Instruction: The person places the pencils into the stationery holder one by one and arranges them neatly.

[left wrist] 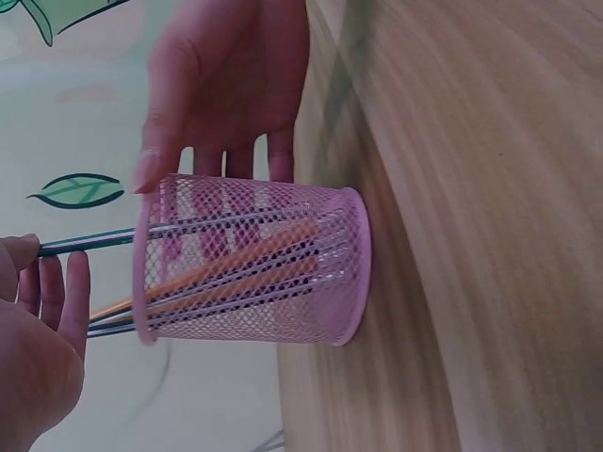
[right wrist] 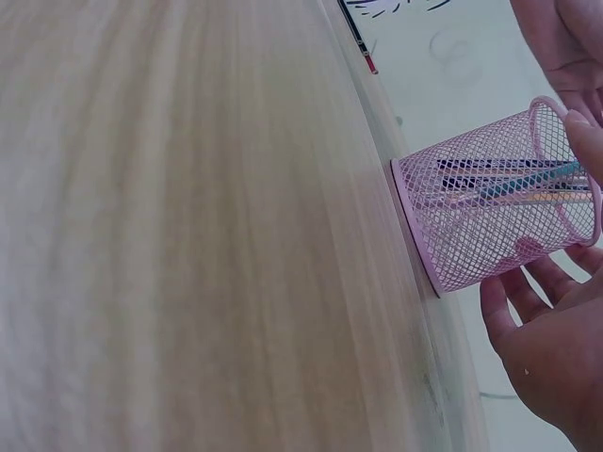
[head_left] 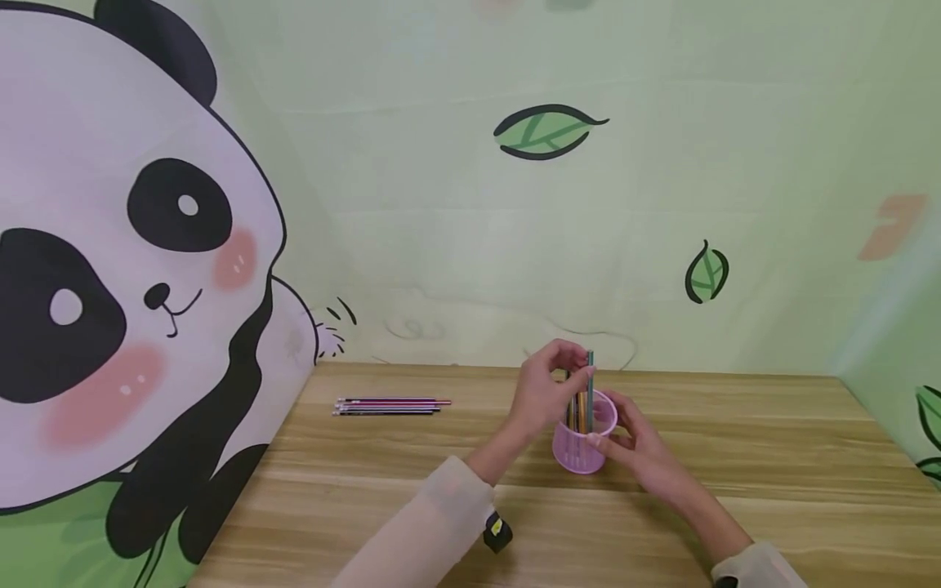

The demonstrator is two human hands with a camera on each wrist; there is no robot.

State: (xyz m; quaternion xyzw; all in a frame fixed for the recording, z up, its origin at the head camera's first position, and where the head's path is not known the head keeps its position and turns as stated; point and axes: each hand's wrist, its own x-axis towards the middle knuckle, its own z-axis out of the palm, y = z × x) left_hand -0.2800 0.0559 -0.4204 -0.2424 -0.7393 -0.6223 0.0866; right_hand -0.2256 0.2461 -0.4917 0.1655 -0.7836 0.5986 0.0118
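A pink mesh pencil cup (head_left: pixel 579 459) stands upright on the wooden table, with several pencils (left wrist: pixel 236 273) inside it, some orange and some dark striped. My left hand (head_left: pixel 547 388) is over the cup's mouth and pinches the upper end of a green pencil (head_left: pixel 590 392). In the left wrist view that green pencil (left wrist: pixel 99 241) reaches down inside the cup. On the cup's right side, my right hand (head_left: pixel 647 449) holds it, thumb at the rim and fingers around the far side. The right wrist view shows these fingers (right wrist: pixel 528 297) against the mesh.
Several pencils (head_left: pixel 390 406) lie side by side on the table (head_left: pixel 456 457) to the left of the cup. A small black object (head_left: pixel 497 532) with a yellow mark shows by the left sleeve. Behind the table hangs a backdrop (head_left: pixel 412 163) with a panda and leaves.
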